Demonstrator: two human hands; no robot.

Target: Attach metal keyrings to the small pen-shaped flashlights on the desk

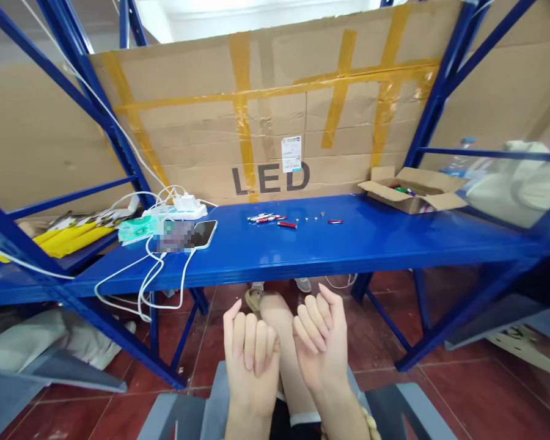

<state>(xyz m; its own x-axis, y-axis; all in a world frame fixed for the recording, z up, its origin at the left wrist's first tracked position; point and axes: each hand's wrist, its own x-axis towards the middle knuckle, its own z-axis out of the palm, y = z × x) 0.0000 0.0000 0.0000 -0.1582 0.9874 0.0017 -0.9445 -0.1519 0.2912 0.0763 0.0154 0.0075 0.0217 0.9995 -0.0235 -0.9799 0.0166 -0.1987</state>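
My left hand [251,351] is raised over my lap, palm up, its fingers curled into a loose fist with nothing visible in it. Beside it, a little apart, my right hand [321,342] is closed the same way, also without a visible object. Both are in front of the blue table [275,250] and touch nothing on it. On the tabletop lie a small bunch of pens or pen parts [266,217], a short red tube-like piece [287,225], a red clip-like piece [335,221] and several tiny metallic parts [316,218].
An open cardboard box [412,189] with small coloured items stands at the right back. At the left are a smartphone [205,234], white cables [142,299] and a power strip [187,211]. A cardboard panel [275,122] closes off the back. Blue frame posts [440,91] rise at both sides.
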